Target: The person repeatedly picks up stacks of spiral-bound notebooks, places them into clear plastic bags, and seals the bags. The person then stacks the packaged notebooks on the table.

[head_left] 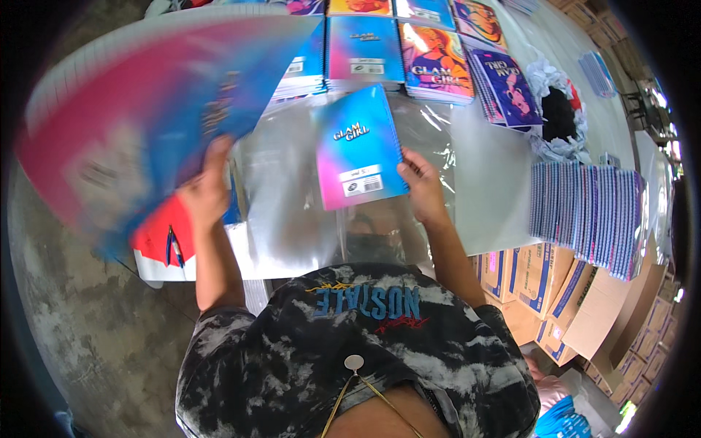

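Raised at the left, my left hand [208, 186] grips a spiral notebook [157, 109] with a blue and pink cover. It looks large, tilted and smeared by motion, its wire binding along the upper left. My right hand [423, 186] pinches the right, spiral-bound edge of another blue and pink notebook [359, 150], thumb on the cover. This one shows its cover upright above the middle of the table. Beneath it lies clear plastic film [281, 204], shiny and creased.
Stacks of notebooks [365, 55] line the far side, with a purple-covered one [511, 87] at their right. A long row of spiral notebooks [584, 212] stands at the right. Cardboard boxes [540, 281] are below. Pens [174, 247] lie on something red [155, 235].
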Tool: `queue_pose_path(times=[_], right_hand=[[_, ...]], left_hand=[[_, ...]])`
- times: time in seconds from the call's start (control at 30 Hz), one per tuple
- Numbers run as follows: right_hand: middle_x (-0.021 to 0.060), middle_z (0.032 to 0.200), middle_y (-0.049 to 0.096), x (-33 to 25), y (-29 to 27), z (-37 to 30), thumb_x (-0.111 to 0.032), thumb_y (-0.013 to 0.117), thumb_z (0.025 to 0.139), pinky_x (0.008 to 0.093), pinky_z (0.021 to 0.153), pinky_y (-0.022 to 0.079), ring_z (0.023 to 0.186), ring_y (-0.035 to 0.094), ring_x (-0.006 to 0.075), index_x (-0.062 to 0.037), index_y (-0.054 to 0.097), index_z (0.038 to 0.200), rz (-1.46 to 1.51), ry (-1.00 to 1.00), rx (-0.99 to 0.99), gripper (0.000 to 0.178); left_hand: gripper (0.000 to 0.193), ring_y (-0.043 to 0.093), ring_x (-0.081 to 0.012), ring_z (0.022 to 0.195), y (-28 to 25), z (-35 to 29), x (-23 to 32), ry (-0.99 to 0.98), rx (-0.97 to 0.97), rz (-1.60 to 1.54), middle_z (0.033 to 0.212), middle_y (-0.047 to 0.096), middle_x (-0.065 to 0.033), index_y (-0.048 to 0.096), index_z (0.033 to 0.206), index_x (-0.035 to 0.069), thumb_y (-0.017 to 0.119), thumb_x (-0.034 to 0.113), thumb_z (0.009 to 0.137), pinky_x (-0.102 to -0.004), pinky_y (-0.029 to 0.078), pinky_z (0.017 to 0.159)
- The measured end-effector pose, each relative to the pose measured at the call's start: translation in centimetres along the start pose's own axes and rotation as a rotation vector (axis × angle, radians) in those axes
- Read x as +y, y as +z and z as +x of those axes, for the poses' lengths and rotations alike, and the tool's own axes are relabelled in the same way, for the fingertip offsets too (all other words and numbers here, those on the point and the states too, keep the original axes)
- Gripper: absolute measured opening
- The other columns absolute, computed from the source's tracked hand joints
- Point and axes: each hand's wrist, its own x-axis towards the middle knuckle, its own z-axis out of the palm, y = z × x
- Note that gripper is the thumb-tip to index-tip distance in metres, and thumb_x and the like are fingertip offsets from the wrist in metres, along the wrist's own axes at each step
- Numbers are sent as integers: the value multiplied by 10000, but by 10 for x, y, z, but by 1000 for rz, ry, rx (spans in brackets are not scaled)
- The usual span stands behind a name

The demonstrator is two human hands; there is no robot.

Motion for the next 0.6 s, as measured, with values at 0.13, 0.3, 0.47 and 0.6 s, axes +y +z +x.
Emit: queue_pose_path(times=[0.13,0.3,0.47,0.6], right_hand=[[127,1067,610,67,2,-2,-20,554,816,270,875,424,979,560,149,71,547,1147,-303,121,-49,343],[235,1008,604,29,7,4,-135,612,788,400,870,441,972,577,366,22,585,1104,-1104,-305,152,354],[248,1046,591,-25,29,146,-265,661,780,415,904,410,1019,550,340,45,570,1104,-984,-464,287,457],[274,1208,504,-56,71,221,-422,765,660,447,946,384,1155,471,355,102,364,1266,-1361,-115,364,896]], left_hand=[[486,338,-298,1310,34,-12,-106,246,-621,142,1401,403,-74,582,1219,222,568,61,761,-434,244,1082],[541,296,-290,1333,41,-32,-148,395,-739,786,1391,418,-15,534,1259,248,576,40,762,-515,212,1074],[554,325,-319,1305,95,84,-131,437,-468,649,1367,429,-109,444,1321,179,612,136,795,-443,266,1062],[527,439,-307,1216,111,120,-166,471,-491,865,1316,477,-125,461,1300,156,621,184,799,-389,373,991]])
